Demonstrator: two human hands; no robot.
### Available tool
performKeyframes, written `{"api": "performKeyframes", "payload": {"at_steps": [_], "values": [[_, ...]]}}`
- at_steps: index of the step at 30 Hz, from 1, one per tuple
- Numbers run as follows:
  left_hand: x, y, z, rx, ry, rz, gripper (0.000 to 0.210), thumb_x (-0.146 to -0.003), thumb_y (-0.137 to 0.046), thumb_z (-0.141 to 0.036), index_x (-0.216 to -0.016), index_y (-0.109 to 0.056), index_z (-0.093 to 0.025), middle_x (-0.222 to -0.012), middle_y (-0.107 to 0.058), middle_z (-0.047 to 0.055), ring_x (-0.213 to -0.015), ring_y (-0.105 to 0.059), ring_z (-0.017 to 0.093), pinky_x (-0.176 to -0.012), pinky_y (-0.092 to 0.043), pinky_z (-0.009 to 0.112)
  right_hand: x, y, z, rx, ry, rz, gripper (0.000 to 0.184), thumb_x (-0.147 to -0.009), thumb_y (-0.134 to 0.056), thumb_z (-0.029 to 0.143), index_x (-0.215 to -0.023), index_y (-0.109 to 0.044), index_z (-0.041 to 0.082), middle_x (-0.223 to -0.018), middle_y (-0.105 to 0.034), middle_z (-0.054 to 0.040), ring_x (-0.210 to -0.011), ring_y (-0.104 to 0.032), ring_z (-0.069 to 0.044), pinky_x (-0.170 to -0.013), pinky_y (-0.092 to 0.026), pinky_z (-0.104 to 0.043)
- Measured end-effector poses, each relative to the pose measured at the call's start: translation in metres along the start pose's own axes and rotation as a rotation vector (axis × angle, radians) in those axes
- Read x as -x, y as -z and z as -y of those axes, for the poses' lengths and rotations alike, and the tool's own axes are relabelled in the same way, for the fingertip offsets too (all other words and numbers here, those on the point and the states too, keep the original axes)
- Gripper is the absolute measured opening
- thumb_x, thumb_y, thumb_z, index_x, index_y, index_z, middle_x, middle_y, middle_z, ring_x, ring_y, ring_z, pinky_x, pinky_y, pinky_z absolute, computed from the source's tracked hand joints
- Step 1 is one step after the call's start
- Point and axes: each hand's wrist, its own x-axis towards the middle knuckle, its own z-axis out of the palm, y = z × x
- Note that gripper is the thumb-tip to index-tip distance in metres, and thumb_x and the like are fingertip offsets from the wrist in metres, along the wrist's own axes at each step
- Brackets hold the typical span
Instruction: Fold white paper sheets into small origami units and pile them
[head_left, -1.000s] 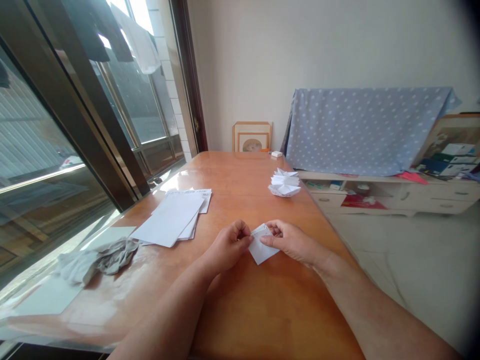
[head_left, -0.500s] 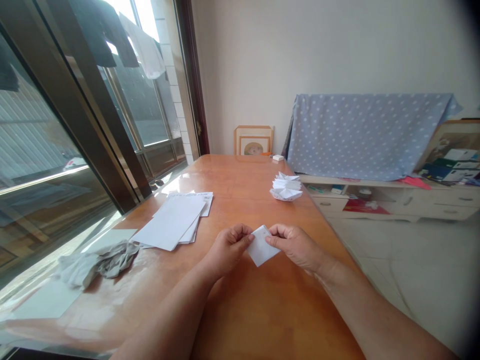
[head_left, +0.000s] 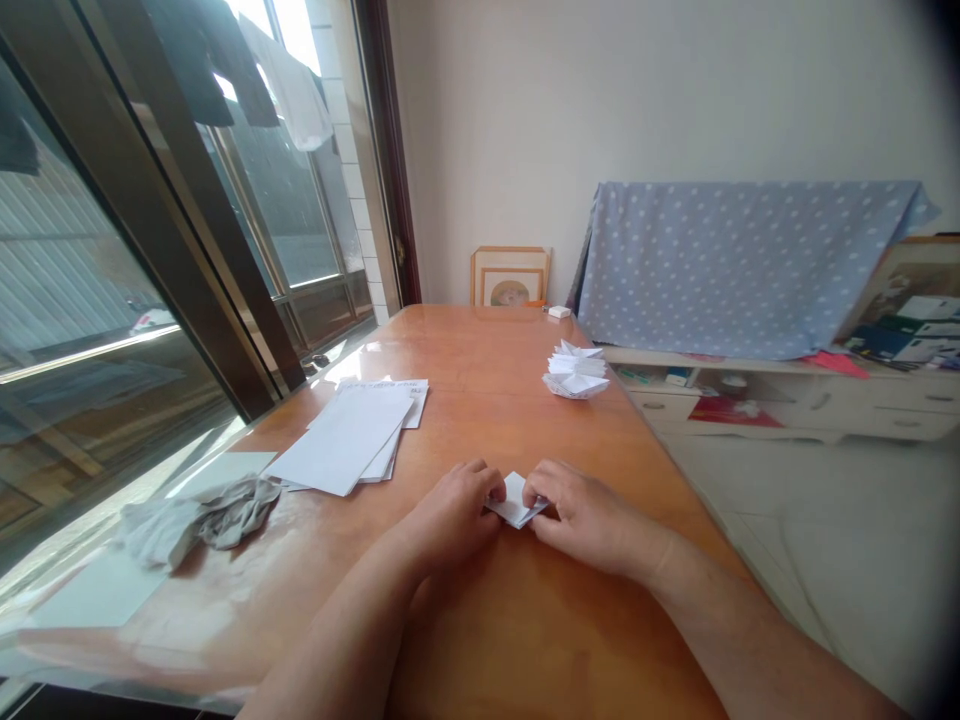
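Observation:
A small folded piece of white paper (head_left: 515, 494) is low over the wooden table (head_left: 480, 430), close in front of me. My left hand (head_left: 469, 503) grips its left corner with curled fingers. On the opposite side, my right hand (head_left: 568, 508) pinches the right corner between thumb and fingers. The fingertips hide both side corners; the middle and the near point of the paper show. Whether the paper rests on the tabletop I cannot tell.
Left of my hands lies a stack of white paper sheets (head_left: 345, 440). A crumpled grey cloth (head_left: 236, 510) is nearer the window side. Farther off at the right edge stand several folded white paper pieces (head_left: 576, 370), stacked together. A small white box (head_left: 559, 312) sits at the far end.
Both hands have lowered the folded paper toward the table. It was tilted up facing me and now lies flatter, with the fingers curled over its sides. The view has shifted slightly.

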Motion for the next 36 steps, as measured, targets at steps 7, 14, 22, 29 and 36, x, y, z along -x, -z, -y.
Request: {"api": "performKeyframes", "payload": {"at_steps": [7, 14, 22, 29, 36], "values": [[0.002, 0.008, 0.003, 0.043, 0.034, 0.1, 0.02, -0.074, -0.066, -0.02, -0.094, -0.063, -0.021, -0.098, -0.059, 0.003, -0.086, -0.057, 0.018, -0.072, -0.045, 0.026, -0.001, 0.007, -0.007, -0.075, -0.082, 0.191, 0.015, -0.081, -0.069, 0.031, -0.095, -0.066, 0.025, -0.098, -0.059, -0.0017, -0.087, -0.055, -0.018, -0.077, -0.04, -0.026], [0.002, 0.01, 0.004, 0.063, 0.042, 0.143, 0.015, -0.079, -0.062, -0.021, -0.092, -0.068, -0.021, -0.099, -0.061, 0.004, -0.083, -0.06, 0.017, -0.075, -0.048, 0.026, 0.001, 0.012, -0.007, -0.111, -0.066, 0.214, 0.014, -0.083, -0.067, 0.031, -0.095, -0.066, 0.025, -0.097, -0.059, -0.001, -0.087, -0.055, -0.017, -0.075, -0.04, -0.026], [0.001, 0.004, 0.008, 0.084, 0.078, 0.087, 0.02, -0.08, -0.055, -0.017, -0.088, -0.072, -0.023, -0.094, -0.064, 0.003, -0.081, -0.061, 0.016, -0.074, -0.047, 0.026, -0.002, 0.009, -0.009, -0.081, -0.079, 0.155, 0.009, -0.086, -0.063, 0.031, -0.09, -0.067, 0.023, -0.092, -0.061, -0.0018, -0.081, -0.055, -0.017, -0.069, -0.038, -0.026], [-0.002, 0.004, 0.009, 0.114, 0.117, 0.058, 0.019, -0.085, -0.051, -0.023, -0.087, -0.07, -0.022, -0.091, -0.067, 0.003, -0.082, -0.062, 0.017, -0.072, -0.046, 0.027, -0.007, 0.003, -0.018, -0.141, -0.121, 0.139, 0.026, -0.096, -0.051, 0.036, -0.086, -0.071, 0.021, -0.089, -0.064, -0.0035, -0.075, -0.056, -0.015, -0.068, -0.038, -0.026], [-0.005, 0.002, 0.006, 0.066, 0.201, 0.039, 0.018, -0.089, -0.048, -0.028, -0.09, -0.065, -0.021, -0.092, -0.069, 0.005, -0.083, -0.062, 0.02, -0.068, -0.045, 0.027, -0.009, -0.004, -0.019, -0.088, -0.352, 0.103, 0.03, -0.095, -0.052, 0.042, -0.081, -0.068, 0.02, -0.074, -0.065, -0.0025, -0.068, -0.053, -0.016, -0.062, -0.035, -0.025]]}}
